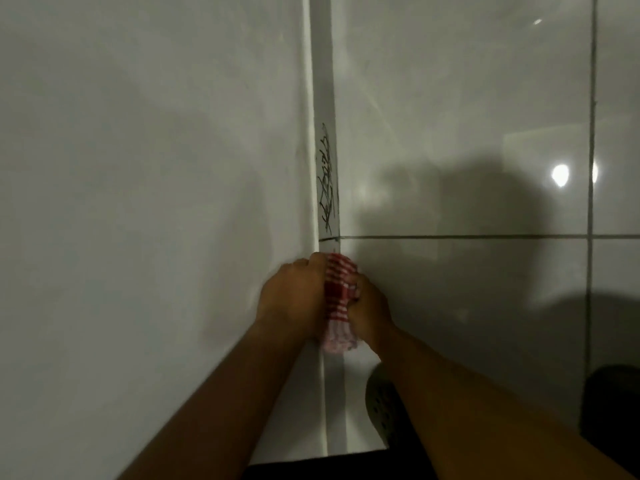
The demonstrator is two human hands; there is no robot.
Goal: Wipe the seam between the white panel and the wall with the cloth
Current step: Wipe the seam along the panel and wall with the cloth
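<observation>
A red-and-white checked cloth (338, 299) is bunched up and pressed into the seam (325, 140) where the white panel (145, 188) meets the tiled wall (460, 133). My left hand (294, 296) grips the cloth from the panel side. My right hand (369, 306) grips it from the wall side. Both hands touch each other around the cloth, just below a horizontal grout line. Black scribbled marks (328, 181) run along the seam strip above the cloth.
Grey grout lines (590, 202) cross the glossy wall tiles, which carry a bright light reflection (560, 174) and my shadow. A perforated shoe (381, 407) shows on the floor below my right forearm. A dark shape (609, 403) sits at the lower right.
</observation>
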